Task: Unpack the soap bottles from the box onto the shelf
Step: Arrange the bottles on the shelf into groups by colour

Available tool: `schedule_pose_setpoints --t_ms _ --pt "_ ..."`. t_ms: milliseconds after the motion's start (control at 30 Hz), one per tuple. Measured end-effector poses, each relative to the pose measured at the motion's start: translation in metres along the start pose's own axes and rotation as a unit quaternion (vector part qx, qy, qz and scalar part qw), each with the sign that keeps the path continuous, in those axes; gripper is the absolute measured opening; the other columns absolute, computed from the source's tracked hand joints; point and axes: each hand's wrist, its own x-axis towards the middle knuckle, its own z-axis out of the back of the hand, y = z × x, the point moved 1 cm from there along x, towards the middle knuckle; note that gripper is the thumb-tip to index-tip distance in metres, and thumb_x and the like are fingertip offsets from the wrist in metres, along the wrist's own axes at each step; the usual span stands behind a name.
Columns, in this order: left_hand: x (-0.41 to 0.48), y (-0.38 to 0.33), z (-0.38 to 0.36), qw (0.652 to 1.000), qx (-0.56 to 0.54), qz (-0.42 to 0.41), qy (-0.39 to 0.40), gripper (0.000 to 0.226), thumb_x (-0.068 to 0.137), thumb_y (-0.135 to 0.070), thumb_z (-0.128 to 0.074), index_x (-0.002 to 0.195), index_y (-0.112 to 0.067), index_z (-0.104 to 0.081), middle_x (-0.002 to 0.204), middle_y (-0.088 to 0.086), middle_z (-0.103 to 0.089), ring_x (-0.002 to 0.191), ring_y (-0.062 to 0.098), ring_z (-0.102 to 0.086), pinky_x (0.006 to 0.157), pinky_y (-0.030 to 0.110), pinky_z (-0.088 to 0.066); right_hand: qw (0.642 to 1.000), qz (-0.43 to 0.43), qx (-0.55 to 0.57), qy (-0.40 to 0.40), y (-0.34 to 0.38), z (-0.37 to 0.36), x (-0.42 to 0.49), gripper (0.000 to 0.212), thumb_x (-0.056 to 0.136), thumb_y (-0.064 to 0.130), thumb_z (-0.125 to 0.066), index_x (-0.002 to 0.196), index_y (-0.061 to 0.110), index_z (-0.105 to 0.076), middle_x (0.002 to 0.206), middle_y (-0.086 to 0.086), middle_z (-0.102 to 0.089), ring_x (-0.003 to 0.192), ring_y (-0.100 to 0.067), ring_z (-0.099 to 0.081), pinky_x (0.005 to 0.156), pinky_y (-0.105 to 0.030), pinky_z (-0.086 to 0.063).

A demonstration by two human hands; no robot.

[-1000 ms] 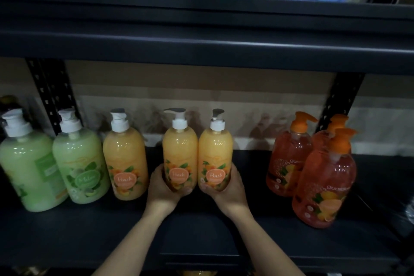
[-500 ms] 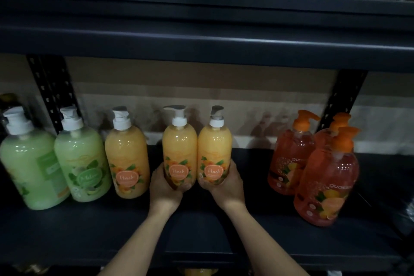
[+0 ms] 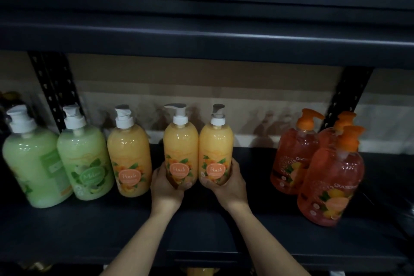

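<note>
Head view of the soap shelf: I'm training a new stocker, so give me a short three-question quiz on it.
1. True or false: the left hand and the right hand each grip one peach bottle.
2. How many peach bottles show above the shelf in all, counting the unheld one? A two, B three, C five.
3. Fill in: the orange-pump bottles stand to the ___ of the held pair.
Key: 1 true; 2 B; 3 right.
</note>
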Motion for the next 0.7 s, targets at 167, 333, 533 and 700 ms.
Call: schedule_pose_setpoints --t_ms 167,333,533,700 --pt "0.0007 0.0006 -0.0005 1.0 0.0 -0.002 -0.008 0.067 0.064 -0.011 -0.088 0.123 -0.018 -0.057 0.113 -0.001 -0.051 0.112 0.019 -0.051 0.092 0.027 -0.038 1.0 0.004 0.0 -0.011 0.0027 0.0003 -0.0009 0.089 0.059 0.033 -0.093 0.132 0.034 -0.044 0.113 0.016 -0.065 0.102 0.0 -0.063 0.085 -0.024 -0.056" --pt "-0.0013 -0.0018 0.0015 1.0 0.011 -0.009 -0.013 0.062 0.066 -0.01 -0.086 0.122 -0.015 -0.058 0.111 -0.001 -0.051 0.112 0.018 -0.049 0.09 0.023 -0.035 1.0 0.006 -0.002 -0.009 0.005 -0.0006 -0.0032 0.086 0.061 0.036 -0.092 0.131 0.037 -0.042 0.11 0.018 -0.064 0.1 0.003 -0.062 0.085 -0.023 -0.055" --pt "-0.001 -0.0033 0.0022 1.0 0.006 -0.007 -0.009 0.06 0.068 -0.01 -0.085 0.122 -0.014 -0.058 0.116 0.006 -0.055 0.112 0.017 -0.049 0.089 0.022 -0.035 1.0 0.003 -0.009 0.0 0.0069 0.0007 -0.0039 0.085 0.063 0.038 -0.091 0.131 0.039 -0.041 0.107 0.022 -0.064 0.099 0.004 -0.062 0.086 -0.023 -0.053" --pt "-0.0019 -0.0074 0.0035 1.0 0.001 0.003 -0.002 0.061 0.07 -0.01 -0.085 0.124 -0.012 -0.057 0.117 0.005 -0.051 0.112 0.019 -0.049 0.087 0.02 -0.034 1.0 0.003 -0.009 0.004 0.0042 -0.0007 -0.0028 0.084 0.062 0.038 -0.09 0.132 0.038 -0.042 0.109 0.021 -0.065 0.099 0.003 -0.062 0.085 -0.023 -0.054"
